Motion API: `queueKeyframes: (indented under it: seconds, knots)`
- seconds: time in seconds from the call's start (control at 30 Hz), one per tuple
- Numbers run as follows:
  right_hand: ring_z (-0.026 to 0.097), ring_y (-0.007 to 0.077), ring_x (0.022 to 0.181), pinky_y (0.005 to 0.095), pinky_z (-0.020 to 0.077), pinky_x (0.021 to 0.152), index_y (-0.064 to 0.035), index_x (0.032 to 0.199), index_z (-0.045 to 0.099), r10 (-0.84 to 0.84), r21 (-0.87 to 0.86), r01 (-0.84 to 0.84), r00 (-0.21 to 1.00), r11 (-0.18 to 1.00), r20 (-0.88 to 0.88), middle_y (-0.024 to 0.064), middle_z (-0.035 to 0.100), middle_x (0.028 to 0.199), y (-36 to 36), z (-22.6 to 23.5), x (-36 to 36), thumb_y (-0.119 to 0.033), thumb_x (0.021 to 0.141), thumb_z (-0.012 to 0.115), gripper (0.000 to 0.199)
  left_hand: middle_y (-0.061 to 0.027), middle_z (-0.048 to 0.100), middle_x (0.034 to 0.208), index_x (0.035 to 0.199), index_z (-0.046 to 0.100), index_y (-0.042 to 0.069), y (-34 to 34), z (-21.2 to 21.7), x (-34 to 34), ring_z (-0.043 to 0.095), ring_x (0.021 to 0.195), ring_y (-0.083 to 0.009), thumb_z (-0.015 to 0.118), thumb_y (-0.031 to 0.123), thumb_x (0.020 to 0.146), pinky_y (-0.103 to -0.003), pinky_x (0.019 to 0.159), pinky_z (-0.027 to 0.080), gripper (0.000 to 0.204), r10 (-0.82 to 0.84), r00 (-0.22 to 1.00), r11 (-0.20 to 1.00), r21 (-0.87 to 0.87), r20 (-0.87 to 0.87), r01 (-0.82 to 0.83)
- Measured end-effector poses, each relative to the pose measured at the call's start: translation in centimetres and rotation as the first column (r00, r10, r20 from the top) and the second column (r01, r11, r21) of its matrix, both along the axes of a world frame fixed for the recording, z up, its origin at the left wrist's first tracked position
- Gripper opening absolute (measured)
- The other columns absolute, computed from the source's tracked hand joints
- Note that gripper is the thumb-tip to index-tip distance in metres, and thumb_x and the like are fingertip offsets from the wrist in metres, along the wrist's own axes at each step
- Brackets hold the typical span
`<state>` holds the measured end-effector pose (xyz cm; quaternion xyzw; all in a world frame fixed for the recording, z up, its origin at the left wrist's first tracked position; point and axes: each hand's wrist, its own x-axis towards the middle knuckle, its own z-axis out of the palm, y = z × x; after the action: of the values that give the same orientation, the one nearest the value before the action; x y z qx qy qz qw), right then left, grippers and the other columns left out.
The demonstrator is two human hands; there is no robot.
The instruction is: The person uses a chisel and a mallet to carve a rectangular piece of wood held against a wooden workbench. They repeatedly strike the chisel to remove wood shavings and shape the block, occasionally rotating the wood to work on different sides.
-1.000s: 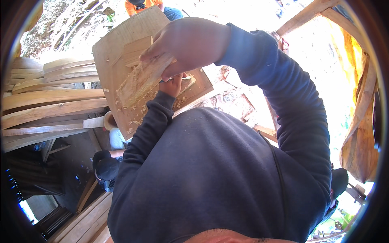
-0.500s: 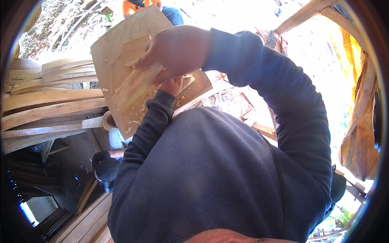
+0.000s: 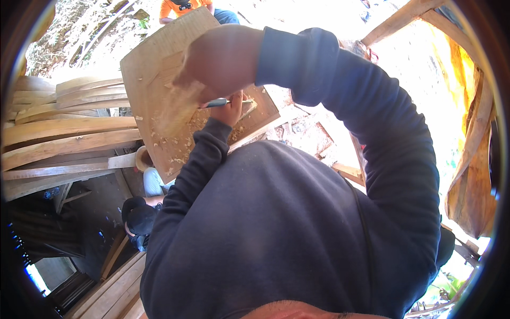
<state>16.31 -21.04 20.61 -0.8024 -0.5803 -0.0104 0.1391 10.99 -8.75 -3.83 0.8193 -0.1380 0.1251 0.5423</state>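
Observation:
My left hand [image 3: 229, 112] is closed around a chisel [image 3: 217, 102], whose dark blue-grey handle sticks out to the left of my fist. Beneath it lies a broad wooden panel [image 3: 146, 66], strewn with shavings. My right hand [image 3: 219, 59] is above and beyond the left, blurred by motion, with its fingers closed on a pale piece of wood [image 3: 175, 110]. That wood is smeared too, so its exact shape does not show. Near the panel's right edge, the chisel's far end points at a pale strip [image 3: 248, 109].
Long curved planks [image 3: 69, 127] are stacked at the left. A person in an orange top [image 3: 183, 7] is beyond the panel; another in a dark cap [image 3: 142, 219] is at the lower left. Wooden posts [image 3: 401, 20] and an orange sheet [image 3: 459, 80] stand at the right.
My right hand has moved slightly left and up with the piece of wood, uncovering the chisel's handle. My left hand stays nearly in place.

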Motion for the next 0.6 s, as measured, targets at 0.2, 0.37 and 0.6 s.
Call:
queueKeyframes:
  seconds: [0.2,0.37,0.6]
  knots:
    - [0.068,0.0284,0.107,0.0414,0.0553,0.094,-0.0182,0.132,0.071,0.147,0.31,-0.115,0.986,0.944,-0.083,0.0075,0.073,0.119,-0.2,-4.1,2.8,-0.045,0.089,0.075,0.051,-0.0042,0.065,0.068,0.077,0.067,0.003,-0.2,0.5,0.2,0.061,0.065,-0.0131,0.056,0.029,0.108,-0.031,0.064,0.048,0.042,0.0,0.999,0.999,0.046,-0.04,0.002]
    - [0.069,0.0273,0.108,0.0414,0.0552,0.094,-0.0178,0.132,0.071,0.033,0.129,-0.023,0.997,0.991,-0.071,0.0087,0.073,0.117,-0.8,-0.4,0.1,-0.043,0.089,0.076,0.05,-0.0034,0.066,0.068,0.077,0.068,0.004,-0.1,0.9,0.0,0.061,0.064,-0.0121,0.057,0.028,0.107,-0.031,0.063,0.048,0.04,-0.011,1.0,0.999,0.035,0.007,0.01]
    - [0.067,0.0271,0.114,0.0417,0.0537,0.099,-0.0181,0.133,0.07,0.017,0.186,-0.009,0.999,0.983,-0.045,0.0087,0.072,0.124,-1.6,-2.3,1.1,-0.049,0.088,0.076,0.055,-0.0032,0.063,0.066,0.078,0.069,0.004,0.0,0.3,0.4,0.059,0.062,-0.0129,0.063,0.029,0.105,-0.031,0.061,0.047,0.037,-0.028,0.999,0.997,0.07,0.019,0.027]
